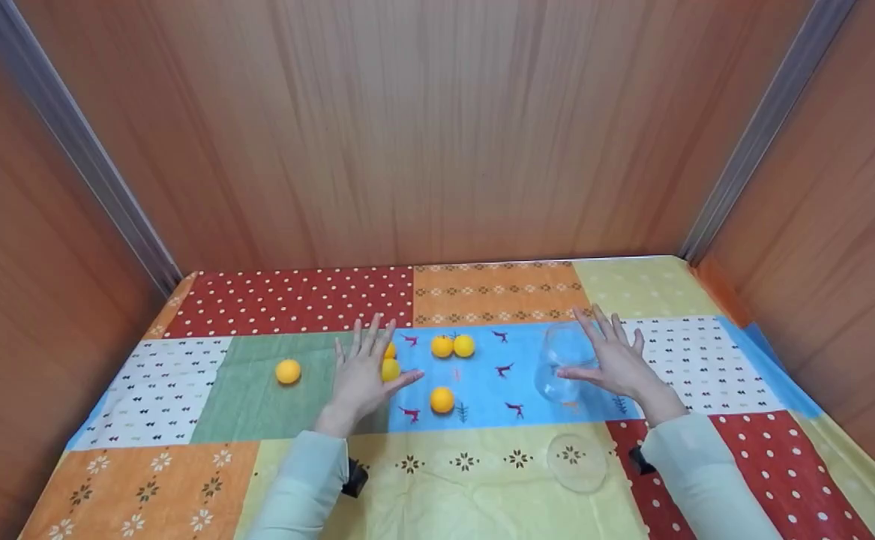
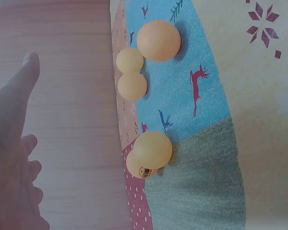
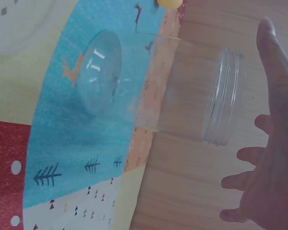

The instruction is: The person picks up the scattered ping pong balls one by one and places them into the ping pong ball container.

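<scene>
My left hand (image 1: 362,375) is held over the cloth, fingers spread and thumb out to the side, with nothing in its grasp. Under and beside it lie two ping-pong balls, a yellow one (image 2: 153,149) and an orange one (image 2: 134,165) with a small printed mark, both partly covered by the hand in the head view. My right hand (image 1: 621,366), also spread, hovers at the right side of a clear jar (image 3: 187,91). The jar stands upright without a lid, its threaded rim uppermost. In the right wrist view the fingers show apart from the jar.
A pair of touching balls (image 1: 453,346) lies mid-cloth, with a single orange ball (image 1: 441,400) nearer me and another ball (image 1: 288,371) at far left. One clear round lid (image 1: 576,463) lies in front of the jar. Wooden panels (image 1: 437,135) enclose the patchwork-covered table.
</scene>
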Demonstrator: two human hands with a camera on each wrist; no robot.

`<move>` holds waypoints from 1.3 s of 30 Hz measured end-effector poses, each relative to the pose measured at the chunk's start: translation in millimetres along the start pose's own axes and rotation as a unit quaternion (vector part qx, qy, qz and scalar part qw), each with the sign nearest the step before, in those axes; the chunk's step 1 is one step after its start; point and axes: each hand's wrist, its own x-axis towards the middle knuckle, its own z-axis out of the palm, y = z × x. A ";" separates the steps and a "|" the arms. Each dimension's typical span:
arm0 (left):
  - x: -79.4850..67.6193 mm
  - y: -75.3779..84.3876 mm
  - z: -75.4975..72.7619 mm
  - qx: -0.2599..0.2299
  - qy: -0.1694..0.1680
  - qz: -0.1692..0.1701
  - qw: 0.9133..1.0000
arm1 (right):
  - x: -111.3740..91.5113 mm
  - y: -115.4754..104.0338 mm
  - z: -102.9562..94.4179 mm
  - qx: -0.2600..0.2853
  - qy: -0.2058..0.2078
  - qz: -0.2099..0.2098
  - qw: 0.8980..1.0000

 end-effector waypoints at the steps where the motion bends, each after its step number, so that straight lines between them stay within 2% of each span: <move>1: -0.3 -0.1 0.4 0.002 0.001 0.001 1.000 | -0.3 0.5 0.5 -0.003 0.004 -0.006 1.000; 7: -1.9 0.3 3.1 0.006 0.013 0.006 1.000 | -2.6 2.5 3.6 -0.002 0.024 -0.023 0.999; 14: -4.5 1.8 7.6 0.001 0.019 0.014 1.000 | -3.6 3.4 7.5 0.005 0.022 -0.011 1.000; 21: -7.2 6.3 11.9 -0.011 0.022 0.013 1.000 | -5.3 3.8 14.3 0.053 0.018 0.003 0.998; 28: -9.7 9.0 19.9 -0.040 0.038 0.026 0.998 | -4.8 3.4 22.4 0.085 0.047 0.012 0.995; 39: -16.6 13.3 35.8 -0.091 0.060 0.028 0.994 | -3.7 1.2 35.0 0.151 0.094 0.032 0.984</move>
